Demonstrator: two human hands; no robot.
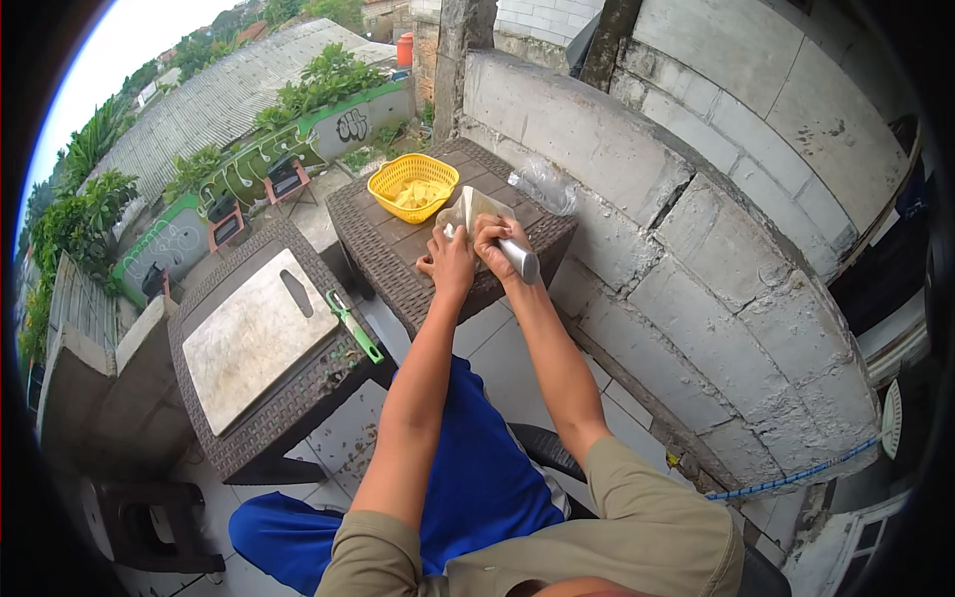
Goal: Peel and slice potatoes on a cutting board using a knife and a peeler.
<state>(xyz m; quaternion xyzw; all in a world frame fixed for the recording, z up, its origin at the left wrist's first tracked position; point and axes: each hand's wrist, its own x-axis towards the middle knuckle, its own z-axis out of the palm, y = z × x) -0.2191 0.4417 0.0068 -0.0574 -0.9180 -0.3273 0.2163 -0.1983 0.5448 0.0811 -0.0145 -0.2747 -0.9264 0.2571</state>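
My right hand [498, 237] grips the silver metal handle of a broad-bladed knife [522, 261], whose wide blade leans up beyond the knuckles. Close beside the blade, my left hand [449, 261] is low over the brown woven-pattern table [380, 276], fingers bent. A small pale piece [448, 230] shows at its fingertips; whether the fingers hold it is unclear. Just past my hands, a yellow plastic basket [412, 186] contains several pale yellow pieces of food [420, 194]. The surface under the blade is mostly hidden by my hands.
A clear plastic bag [545, 185] lies at the table's right edge, against a concrete block wall [634, 246]. On a second woven-pattern table [298, 403] at left are a worn white cutting board [257, 336] and a green-handled peeler [354, 328]. A dark plastic stool [149, 522] stands lower left.
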